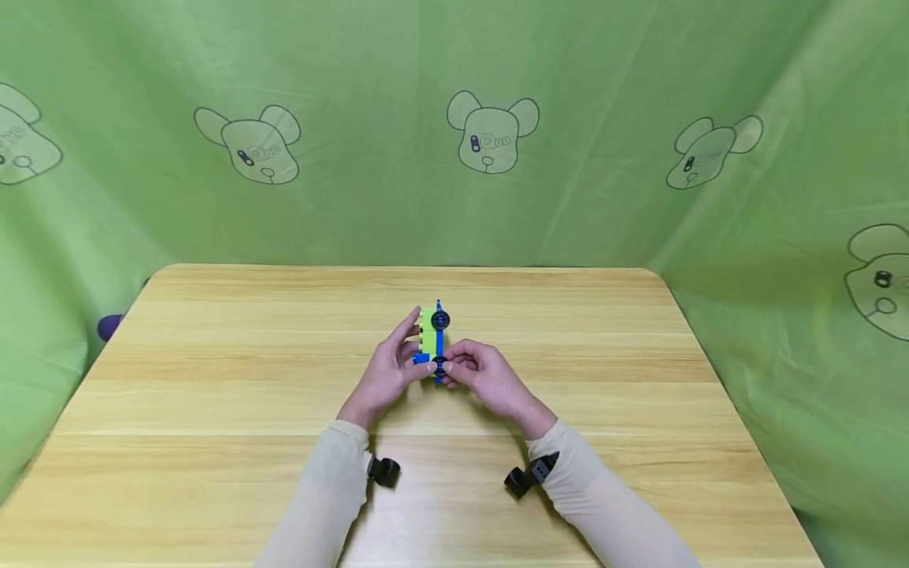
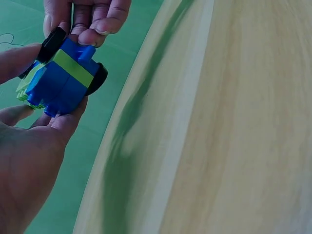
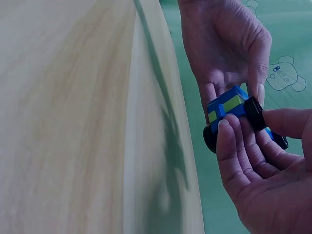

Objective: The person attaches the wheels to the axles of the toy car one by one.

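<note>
A toy car [image 1: 429, 341] of lime-green and blue building blocks with black wheels is held over the table, on its side, with wheels facing right. My left hand [image 1: 383, 377] grips its block side, thumb against the near wheel [image 2: 51, 45]. My right hand [image 1: 495, 384] is at the same near end. In the right wrist view, the right thumb presses the black wheel [image 3: 254, 113], and the curled fingers [image 3: 229, 153] lie against the car's underside. Another wheel [image 1: 440, 319] shows at the far end. The hands partly cover the car.
The wooden table [image 1: 234, 347] spreads out around both hands. Green cloth [image 1: 369, 205] printed with bear heads hangs behind and at the sides. A purple object [image 1: 109, 326] shows beyond the table's left edge. Black cameras [image 1: 386, 472] are strapped to both wrists.
</note>
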{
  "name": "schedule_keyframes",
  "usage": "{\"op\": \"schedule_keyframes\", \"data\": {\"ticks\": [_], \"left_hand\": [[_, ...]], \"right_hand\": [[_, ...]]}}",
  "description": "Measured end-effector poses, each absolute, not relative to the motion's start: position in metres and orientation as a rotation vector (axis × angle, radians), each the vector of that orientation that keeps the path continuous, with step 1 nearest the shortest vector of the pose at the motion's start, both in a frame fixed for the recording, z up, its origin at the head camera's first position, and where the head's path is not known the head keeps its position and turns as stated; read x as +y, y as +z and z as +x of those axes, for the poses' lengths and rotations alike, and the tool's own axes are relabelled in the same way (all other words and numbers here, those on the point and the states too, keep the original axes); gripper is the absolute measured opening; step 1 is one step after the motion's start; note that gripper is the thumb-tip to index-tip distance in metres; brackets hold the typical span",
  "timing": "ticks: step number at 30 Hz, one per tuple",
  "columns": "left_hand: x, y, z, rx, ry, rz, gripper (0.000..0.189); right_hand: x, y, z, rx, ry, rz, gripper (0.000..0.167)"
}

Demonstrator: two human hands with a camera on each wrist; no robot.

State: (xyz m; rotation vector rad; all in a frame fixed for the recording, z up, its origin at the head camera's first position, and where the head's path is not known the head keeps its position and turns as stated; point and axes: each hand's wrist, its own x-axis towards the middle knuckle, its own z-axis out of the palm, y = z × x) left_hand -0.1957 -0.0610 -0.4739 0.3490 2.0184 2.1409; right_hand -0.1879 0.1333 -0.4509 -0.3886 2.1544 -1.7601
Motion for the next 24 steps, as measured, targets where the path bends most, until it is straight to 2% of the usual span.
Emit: {"op": "schedule_keyframes", "data": {"ticks": [8,15,24], "left_hand": [[-0.0644,-0.4759,-0.1949,1.976,2.165,0.374,0.080],[-0.0667,-0.4770,-0.1972,1.991,2.169,0.405,0.080],[-0.0658,-0.4739,-0.1952,1.896,2.209,0.344,0.053]], "right_hand": [[0.1338,-0.4525,-0.1873,2.166,-1.746,-0.374,0.017],[0.1338,-0.4484,-0.1873,2.284,-1.697,-0.382,0.017],[0.1367,-0.4468,-0.1929,2.399,-1.742,-0.341,0.018]]}}
